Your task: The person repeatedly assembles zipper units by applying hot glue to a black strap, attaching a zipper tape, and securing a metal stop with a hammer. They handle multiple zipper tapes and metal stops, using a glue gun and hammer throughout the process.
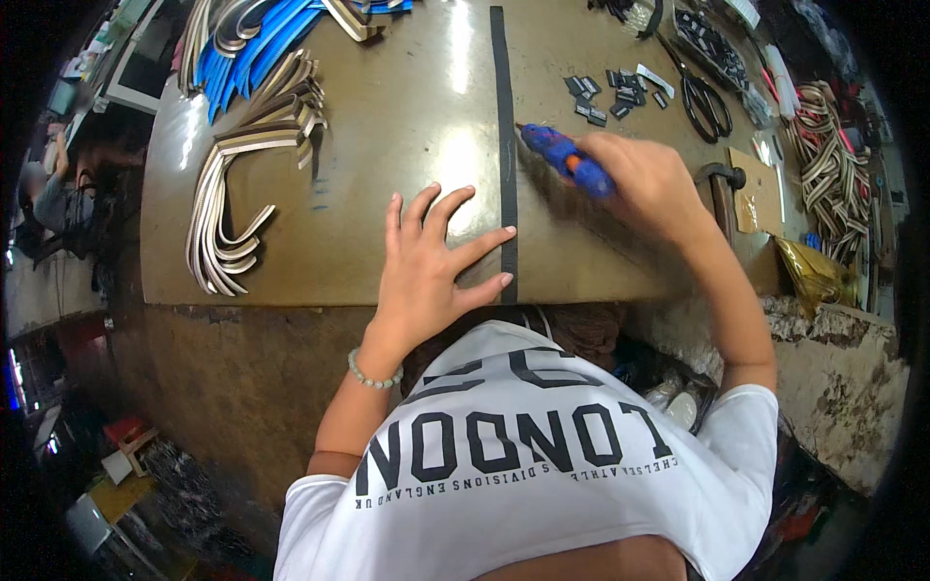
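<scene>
Strip work: my left hand (426, 266) flat, fingers spread, pinning a dark strip (505, 145) to the table (387, 136); nothing gripped.
My right hand (649, 179) is clenched round a blue glue gun (565, 158), nozzle touching the strip's right edge midway up. Strip runs straight away from me, looks thin, light, floppy, likely to slide, so I'd press flat near the end. Gun looks light and rigid; hold the handle. Farther off: small clips (615, 92), scissors (702, 97).
</scene>
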`<state>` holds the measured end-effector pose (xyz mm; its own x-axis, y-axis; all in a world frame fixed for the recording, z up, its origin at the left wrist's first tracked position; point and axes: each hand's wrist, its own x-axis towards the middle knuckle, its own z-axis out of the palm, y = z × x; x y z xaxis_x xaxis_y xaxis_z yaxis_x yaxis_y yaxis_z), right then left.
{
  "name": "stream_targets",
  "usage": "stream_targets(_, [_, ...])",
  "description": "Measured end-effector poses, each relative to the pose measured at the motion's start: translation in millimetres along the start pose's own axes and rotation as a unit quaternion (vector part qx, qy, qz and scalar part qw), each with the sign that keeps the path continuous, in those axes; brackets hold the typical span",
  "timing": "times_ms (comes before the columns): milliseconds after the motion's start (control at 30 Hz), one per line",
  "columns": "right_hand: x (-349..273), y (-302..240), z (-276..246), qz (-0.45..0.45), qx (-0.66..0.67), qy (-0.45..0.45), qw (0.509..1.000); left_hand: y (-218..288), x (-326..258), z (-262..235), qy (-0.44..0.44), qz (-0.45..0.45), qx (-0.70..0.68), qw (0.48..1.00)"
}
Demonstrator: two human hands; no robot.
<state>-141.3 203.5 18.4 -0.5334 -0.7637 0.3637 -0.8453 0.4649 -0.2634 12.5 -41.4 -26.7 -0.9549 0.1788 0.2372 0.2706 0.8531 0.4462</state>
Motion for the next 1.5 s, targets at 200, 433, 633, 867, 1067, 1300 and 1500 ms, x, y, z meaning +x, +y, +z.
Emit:
stream_targets(200, [-81.9, 52.7, -54.5, 0.350, -0.071, 0.328, 0.875, -9.5, -6.5, -13.6, 0.023, -0.003, -0.117, 0.993])
stream_targets(433, [-230.1, 137.6, -69.0, 0.628, -0.147, 0.104, 0.758, -143.2, 13.6, -100.2, 0.226, -0.057, 0.063, 0.970])
stream_targets(633, [-165.8, 19.3, -104.6, 0.688, -0.090, -0.042, 0.719, -255.7, -1.1, -134.4, 0.169, -0.254, 0.212, 0.928])
stream_targets(867, [-58.7, -57.9, -72.6, 0.353, 0.092, 0.148, 0.919, -175.7, 28.5, -161.6, 0.225, -0.286, -0.015, 0.931])
stream_targets(1067, [38.2, -92.9, -36.1, -0.014, 0.119, 0.206, 0.971, 6.1, 56.2, -144.6, 0.175, 0.120, -0.029, 0.977])
stream_targets(1300, [30.4, -85.6, 8.1, 0.212, 0.495, 0.215, 0.815, 18.9, 79.0, -93.1, 0.085, -0.014, -0.247, 0.965])
stream_targets(1500, [12.9, -64.3, 68.2, 0.320, 0.268, 0.145, 0.897, -25.6, 74.2, -16.2, 0.015, -0.136, -0.238, 0.962])
